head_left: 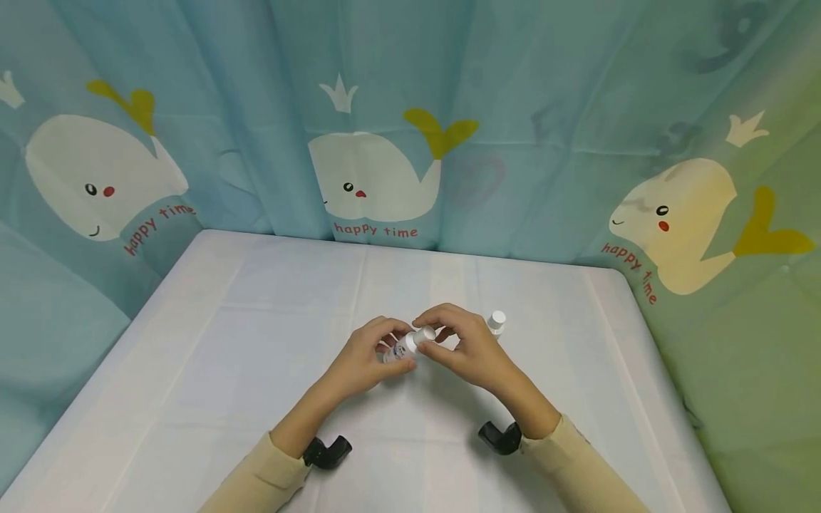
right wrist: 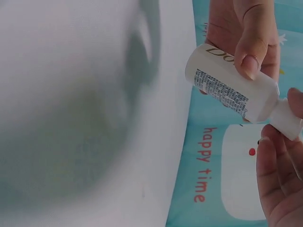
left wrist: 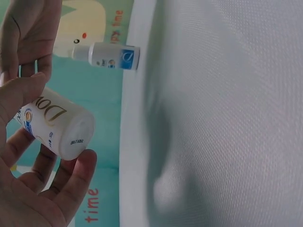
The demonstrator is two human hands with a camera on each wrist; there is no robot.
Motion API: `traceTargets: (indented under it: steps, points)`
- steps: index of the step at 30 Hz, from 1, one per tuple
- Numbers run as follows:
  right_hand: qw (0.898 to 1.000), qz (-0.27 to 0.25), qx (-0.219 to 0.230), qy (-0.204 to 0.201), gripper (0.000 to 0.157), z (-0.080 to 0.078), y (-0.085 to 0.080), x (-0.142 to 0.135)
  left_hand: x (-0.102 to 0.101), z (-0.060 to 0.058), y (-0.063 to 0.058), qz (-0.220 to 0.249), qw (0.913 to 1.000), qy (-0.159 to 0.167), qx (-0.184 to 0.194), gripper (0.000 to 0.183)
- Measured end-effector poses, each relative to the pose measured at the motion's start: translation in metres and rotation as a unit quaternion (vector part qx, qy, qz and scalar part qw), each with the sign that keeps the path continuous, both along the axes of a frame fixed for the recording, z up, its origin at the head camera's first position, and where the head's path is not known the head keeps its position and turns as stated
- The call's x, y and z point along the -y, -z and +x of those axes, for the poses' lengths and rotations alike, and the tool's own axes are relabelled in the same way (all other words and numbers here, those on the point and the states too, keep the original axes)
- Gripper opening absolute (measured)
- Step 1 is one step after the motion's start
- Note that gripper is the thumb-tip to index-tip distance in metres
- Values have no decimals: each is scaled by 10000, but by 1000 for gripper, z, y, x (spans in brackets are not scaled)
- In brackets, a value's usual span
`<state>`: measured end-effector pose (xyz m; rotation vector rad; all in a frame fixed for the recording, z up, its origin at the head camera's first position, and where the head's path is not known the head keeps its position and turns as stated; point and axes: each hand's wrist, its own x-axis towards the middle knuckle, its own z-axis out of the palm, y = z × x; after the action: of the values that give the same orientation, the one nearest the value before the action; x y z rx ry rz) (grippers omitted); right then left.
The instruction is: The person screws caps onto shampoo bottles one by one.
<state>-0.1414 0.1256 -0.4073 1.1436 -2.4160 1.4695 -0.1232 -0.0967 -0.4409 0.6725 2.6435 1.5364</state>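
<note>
White bottle (head_left: pixel 401 348), left hand (head_left: pixel 364 362) round it, lettering (right wrist: pixel 219 53) partly covered

Near the head view's centre, the bottle (head_left: pixel 404 348) looks like smooth, faintly glossy plastic. The bench (head_left: pixel 256 370) shows matt, finely textured cloth; the curtain (head_left: pixel 519 92) up top is smoother fabric.

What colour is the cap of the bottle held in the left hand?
White; the cap shows best in the right wrist view.
</note>
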Motion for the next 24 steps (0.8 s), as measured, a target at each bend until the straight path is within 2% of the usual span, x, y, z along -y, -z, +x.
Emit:
traceTargets:
  steps: [6, 10, 24]
  points:
    - [9998, 137, -17, -132, 29, 0, -3, -2, 0, -1, 1, 73, 9999, -108, -33, 44]
    - [9996, 286, 41, -37, 30, -1, -4, -4, 0, -1, 0, 98, 9999, -74, -19, 44]
    - [9998, 149, -78, -142, 23, -2, -1, -2, -1, -1, -2, 52, 10000, -14, -2, 43]
